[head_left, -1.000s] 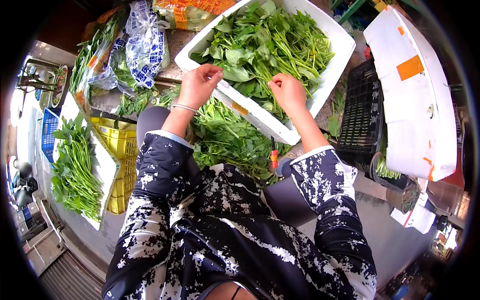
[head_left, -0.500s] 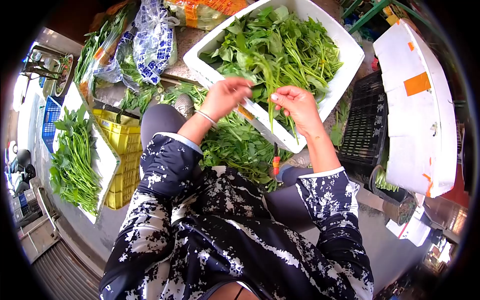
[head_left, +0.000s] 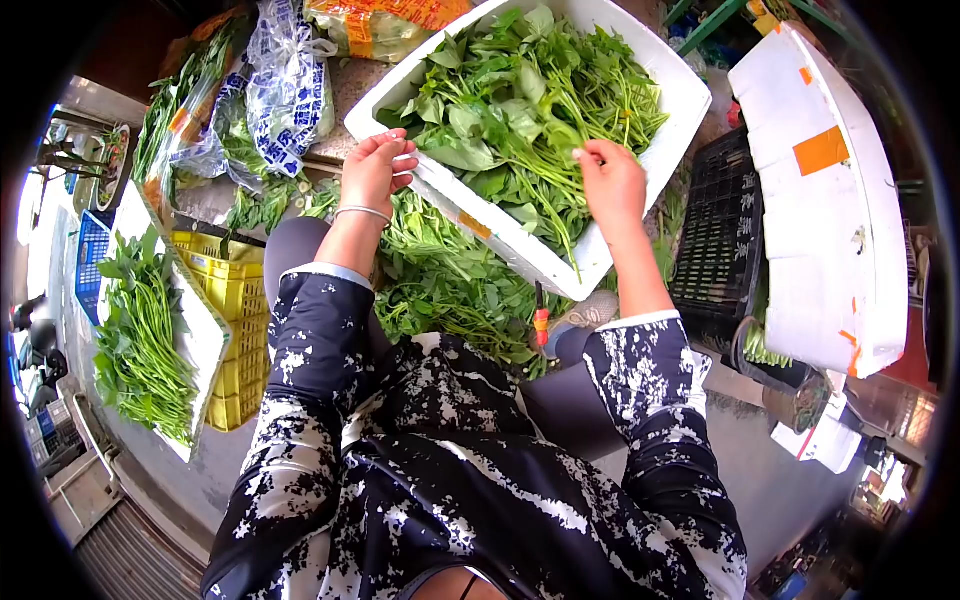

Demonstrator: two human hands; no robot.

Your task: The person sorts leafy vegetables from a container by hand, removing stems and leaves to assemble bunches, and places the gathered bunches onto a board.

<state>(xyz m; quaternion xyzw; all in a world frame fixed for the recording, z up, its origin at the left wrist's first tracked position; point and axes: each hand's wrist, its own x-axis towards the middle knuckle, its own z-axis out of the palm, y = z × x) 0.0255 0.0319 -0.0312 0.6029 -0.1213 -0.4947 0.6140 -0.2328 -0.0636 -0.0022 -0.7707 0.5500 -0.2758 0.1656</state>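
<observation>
A white foam box (head_left: 470, 212) full of leafy green stems (head_left: 545, 150) stands in front of me. My right hand (head_left: 612, 185) is over the right part of the pile, fingers closed in a pinch on green stems, though the fingertips partly hide the grip. Beside the box's left corner is my left hand (head_left: 376, 178), its fingers loosely curled and apart, with nothing visible in them. More loose greens (head_left: 450, 285) lie on the ground below the box, between my legs.
To the left, bundled greens (head_left: 150, 340) lie on a white board over a yellow crate (head_left: 238, 340). Plastic bags (head_left: 290, 90) of vegetables sit at the back left. On the right are a black crate (head_left: 715, 235) and another foam box (head_left: 815, 220). A red-and-black handled tool (head_left: 541, 325) stands near my shoe.
My left hand has moved left, away from the stems and my right hand. The stems held up by my right hand have come down onto the pile in the box.
</observation>
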